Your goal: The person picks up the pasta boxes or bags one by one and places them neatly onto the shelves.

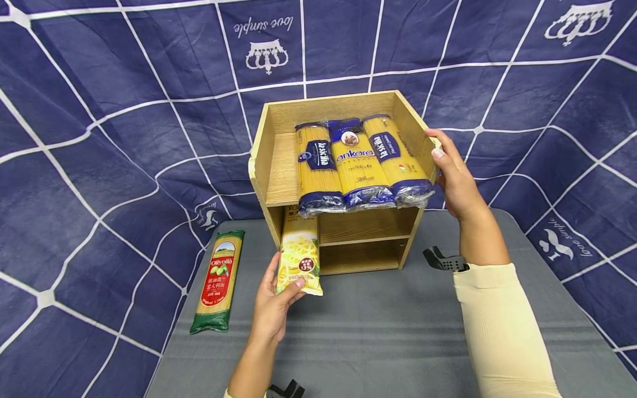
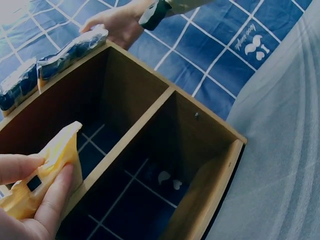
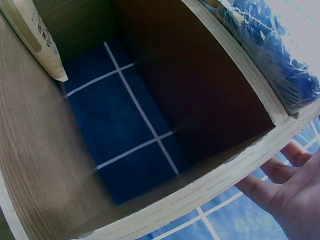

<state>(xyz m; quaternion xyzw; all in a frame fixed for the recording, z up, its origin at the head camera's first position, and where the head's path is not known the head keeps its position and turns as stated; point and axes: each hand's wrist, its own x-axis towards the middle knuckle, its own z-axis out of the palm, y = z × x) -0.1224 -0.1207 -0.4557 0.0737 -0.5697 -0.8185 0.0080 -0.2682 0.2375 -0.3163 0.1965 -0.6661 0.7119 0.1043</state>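
My left hand [image 1: 272,309] pinches the near end of a yellow noodle packet [image 1: 300,254], thumb on top and fingers beneath. The packet's far end lies inside the middle compartment of a small wooden shelf [image 1: 365,265], at its left side. My right hand [image 1: 458,185] grips the edge of the shelf's right side panel; in the right wrist view its fingers [image 3: 280,172] reach behind that panel. On the top level lie three spaghetti packets side by side: a left one [image 1: 318,166], a middle one [image 1: 359,163] and a right one [image 1: 395,152], their near ends overhanging the front edge.
A red and green spaghetti packet [image 1: 219,282] lies on the grey tabletop [image 1: 368,337], left of the shelf. Blue checked cloth [image 1: 124,138] hangs behind and at both sides. The shelf's lower compartment [image 2: 135,195] shows the blue cloth through its open back.
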